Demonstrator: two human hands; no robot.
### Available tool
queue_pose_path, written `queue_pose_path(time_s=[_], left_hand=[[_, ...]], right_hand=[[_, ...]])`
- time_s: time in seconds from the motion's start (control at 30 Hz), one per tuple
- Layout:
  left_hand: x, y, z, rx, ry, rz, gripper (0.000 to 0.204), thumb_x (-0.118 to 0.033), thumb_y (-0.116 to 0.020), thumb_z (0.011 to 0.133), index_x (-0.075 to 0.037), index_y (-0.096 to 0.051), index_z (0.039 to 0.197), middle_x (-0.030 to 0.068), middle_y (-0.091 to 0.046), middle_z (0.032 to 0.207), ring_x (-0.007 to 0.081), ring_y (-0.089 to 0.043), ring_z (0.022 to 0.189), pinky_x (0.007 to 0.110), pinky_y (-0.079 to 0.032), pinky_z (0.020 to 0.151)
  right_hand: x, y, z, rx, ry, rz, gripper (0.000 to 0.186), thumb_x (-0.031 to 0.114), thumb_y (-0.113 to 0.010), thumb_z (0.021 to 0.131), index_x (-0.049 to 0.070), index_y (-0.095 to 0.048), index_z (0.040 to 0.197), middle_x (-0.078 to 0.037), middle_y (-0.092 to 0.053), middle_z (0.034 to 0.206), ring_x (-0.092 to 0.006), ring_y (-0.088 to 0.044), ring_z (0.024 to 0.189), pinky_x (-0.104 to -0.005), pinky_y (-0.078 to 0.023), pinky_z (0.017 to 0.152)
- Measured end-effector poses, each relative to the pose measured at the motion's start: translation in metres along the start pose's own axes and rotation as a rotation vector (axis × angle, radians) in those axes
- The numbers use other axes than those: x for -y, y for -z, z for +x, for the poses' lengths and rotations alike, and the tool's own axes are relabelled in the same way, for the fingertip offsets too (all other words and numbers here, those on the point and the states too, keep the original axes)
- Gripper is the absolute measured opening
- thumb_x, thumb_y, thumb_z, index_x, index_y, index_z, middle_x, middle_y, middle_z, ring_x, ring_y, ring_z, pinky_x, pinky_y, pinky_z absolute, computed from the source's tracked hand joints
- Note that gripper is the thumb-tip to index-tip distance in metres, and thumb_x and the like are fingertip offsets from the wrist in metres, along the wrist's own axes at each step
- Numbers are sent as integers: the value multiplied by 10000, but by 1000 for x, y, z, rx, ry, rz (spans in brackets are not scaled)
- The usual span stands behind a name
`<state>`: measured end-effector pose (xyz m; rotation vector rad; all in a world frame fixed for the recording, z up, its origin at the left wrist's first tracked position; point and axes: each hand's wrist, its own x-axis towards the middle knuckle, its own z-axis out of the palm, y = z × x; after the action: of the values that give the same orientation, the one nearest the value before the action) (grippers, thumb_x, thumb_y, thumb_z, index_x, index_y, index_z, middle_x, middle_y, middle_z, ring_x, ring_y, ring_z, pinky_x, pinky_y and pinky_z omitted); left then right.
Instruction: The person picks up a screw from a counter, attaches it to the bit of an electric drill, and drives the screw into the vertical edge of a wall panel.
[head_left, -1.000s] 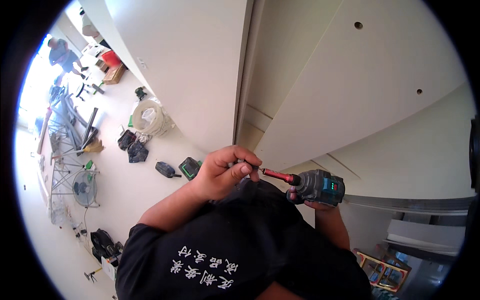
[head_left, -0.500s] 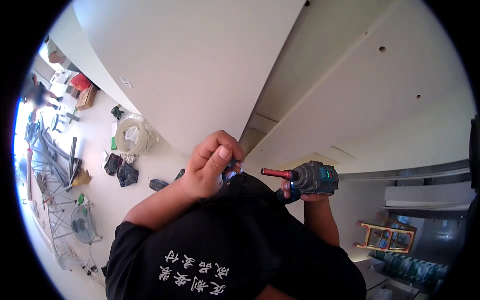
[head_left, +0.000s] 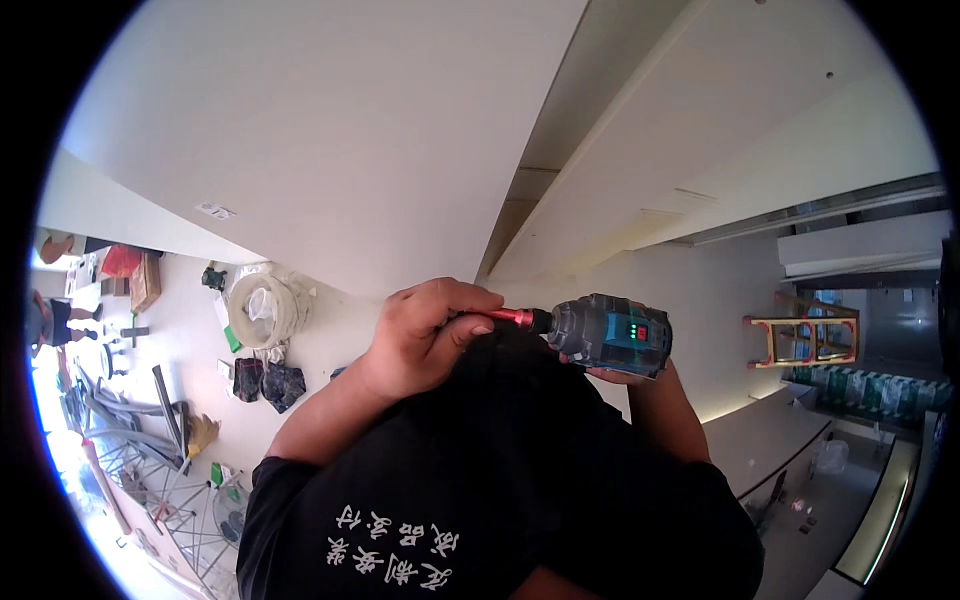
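My left hand [head_left: 420, 340] is closed with thumb and forefinger on the red bit holder [head_left: 512, 316] at the front of a dark grey and blue cordless driver [head_left: 605, 333]; whatever lies inside those fingers is hidden. My right hand [head_left: 620, 375] is wrapped round the driver from below, mostly behind its body, whose small lit panel faces up. Both hands are held in front of my dark shirt. Beyond them stand a large white panel [head_left: 330, 130] and, to its right, a pale board [head_left: 700, 110] with small holes, a narrow gap between.
At the left on the floor are a pale bucket [head_left: 242, 310], dark bags [head_left: 282, 385], a broom [head_left: 202, 430], metal poles and a fan [head_left: 228, 515]. A person [head_left: 42, 320] is partly visible at the far left. A stepladder [head_left: 800, 321] stands at the right.
My left hand, apart from the driver half a second ago, has moved right onto its red bit holder. The view has shifted, bringing more of the ladder side into sight.
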<state>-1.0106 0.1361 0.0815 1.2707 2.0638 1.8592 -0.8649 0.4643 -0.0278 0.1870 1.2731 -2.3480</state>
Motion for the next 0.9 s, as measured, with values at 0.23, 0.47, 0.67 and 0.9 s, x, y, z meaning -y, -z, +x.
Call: queue_pose_path(time_s=[0.23,0.47,0.67,0.9], left_hand=[[7,16,-24,-286,123,-46,108,-50,-661,985,14,-656,1072,99,-691,939,156,-644,779,286,-524,722],[1,40,-25,-117,350,-312,166,-157,-535,1068,-7,-600,1036,38,-621,928,77,-543,733,235,-467,684],[-9,16,-18,-12,432,-424,161,-138,-567,1031,1,-633,1080,24,-624,869,86,-547,723,249,-459,670],[-16,30,-6,70,165,125,134,-27,-621,956,13,-682,1068,120,-704,904,219,-679,776,326,-533,714]], right_hand=[[8,-18,5,245,145,340,654,377,-656,930,6,-504,1447,-331,-547,1375,-432,-614,1229,-479,-521,1032],[7,-19,5,293,261,247,799,524,-623,959,-48,-438,1485,-396,-498,1393,-462,-593,1248,-474,-532,1027],[-20,12,15,232,165,58,719,342,-672,906,-1,-439,1494,-298,-530,1413,-403,-610,1251,-441,-546,1021],[30,-42,24,157,176,-23,628,79,-872,735,42,-637,1316,-104,-725,1206,-226,-719,1087,-360,-574,946]])
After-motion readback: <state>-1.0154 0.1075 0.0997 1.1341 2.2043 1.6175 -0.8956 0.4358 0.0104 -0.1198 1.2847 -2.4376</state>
